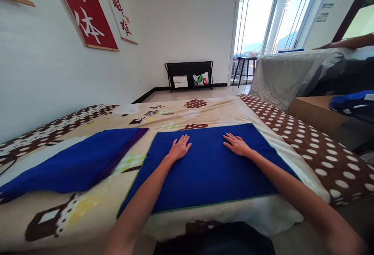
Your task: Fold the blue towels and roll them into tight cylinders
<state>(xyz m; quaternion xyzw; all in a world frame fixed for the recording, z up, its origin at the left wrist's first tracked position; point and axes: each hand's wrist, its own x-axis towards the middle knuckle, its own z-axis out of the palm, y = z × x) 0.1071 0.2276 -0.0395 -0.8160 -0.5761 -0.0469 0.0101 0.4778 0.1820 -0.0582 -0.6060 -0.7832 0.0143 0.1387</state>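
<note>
A blue cloth point(209, 169) with a thin green edge lies spread flat on the patterned blanket point(163, 110). My left hand point(179, 147) rests palm down on the cloth's upper left part, fingers spread. On its upper right part lies my right hand point(237, 145), also palm down with fingers apart. Neither hand holds anything. To the left, a second blue cloth point(70, 159) with a purple edge lies on the blanket, apart from the first one and from both hands.
A covered table point(280, 75) stands at the right, with a person's arm point(350, 43) over it. Below it are a cardboard box point(318, 114) and a blue item point(355, 105). A black rack point(189, 73) stands by the far wall, a stool point(245, 66) by the glass door.
</note>
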